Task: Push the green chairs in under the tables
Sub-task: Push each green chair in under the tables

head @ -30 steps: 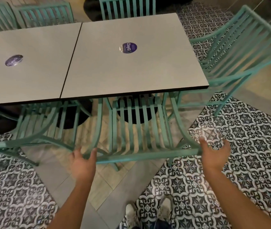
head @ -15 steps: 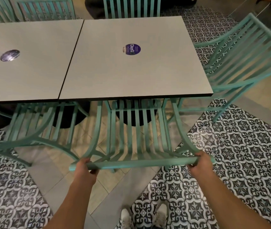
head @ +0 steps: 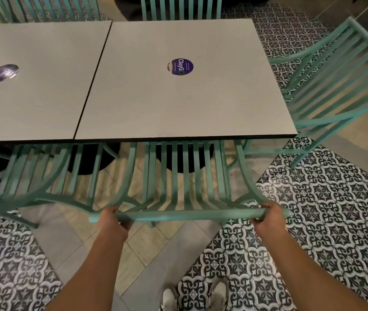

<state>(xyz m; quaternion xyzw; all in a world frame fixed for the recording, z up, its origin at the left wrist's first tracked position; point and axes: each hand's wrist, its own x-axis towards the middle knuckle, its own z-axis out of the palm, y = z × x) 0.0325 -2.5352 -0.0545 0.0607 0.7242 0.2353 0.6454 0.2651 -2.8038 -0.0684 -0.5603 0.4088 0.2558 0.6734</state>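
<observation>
A green slatted chair stands right in front of me, its seat hidden under the grey right-hand table. My left hand grips the left end of its top rail. My right hand grips the right end of that rail. A second green chair to the left sits partly under the left table. Another green chair stands out at the right end of the table, angled away from it.
More green chair backs line the far side of both tables. A round purple sticker marks each tabletop. The floor is patterned black-and-white tile with a plain beige strip. My white shoes show at the bottom edge.
Both hands were open just short of the chair's top rail; they have since closed around its two ends. The chair now sits a little further under the table.
</observation>
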